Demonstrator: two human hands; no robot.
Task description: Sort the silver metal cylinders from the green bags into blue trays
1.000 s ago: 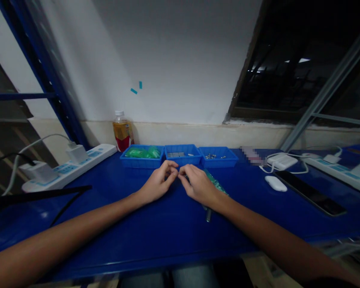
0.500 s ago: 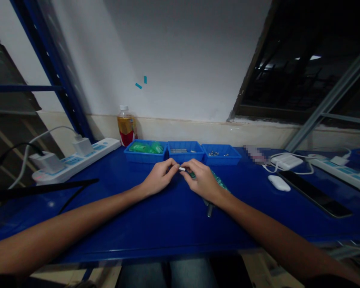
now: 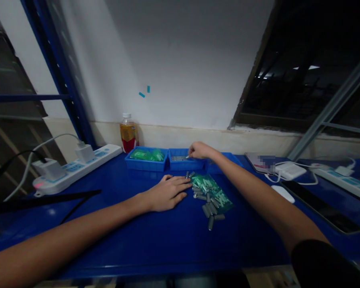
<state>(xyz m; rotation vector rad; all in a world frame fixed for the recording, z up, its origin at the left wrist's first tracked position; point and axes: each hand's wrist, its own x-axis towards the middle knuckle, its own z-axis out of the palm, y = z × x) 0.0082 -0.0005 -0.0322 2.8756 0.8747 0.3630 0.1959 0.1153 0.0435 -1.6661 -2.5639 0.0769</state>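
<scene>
pinching a pin point(image 3: 187, 157) in the right hand point(image 3: 199, 150) over the middle tray point(image 3: 183, 165), resting the left hand point(image 3: 168, 193) open on the counter point(image 3: 138, 232), leaving many cylinders point(image 3: 210, 209) loose, seemingly far from finishing.

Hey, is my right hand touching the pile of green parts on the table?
Apart. The head view shows the right hand over the middle blue tray, with bare table between it and the green parts.
</scene>
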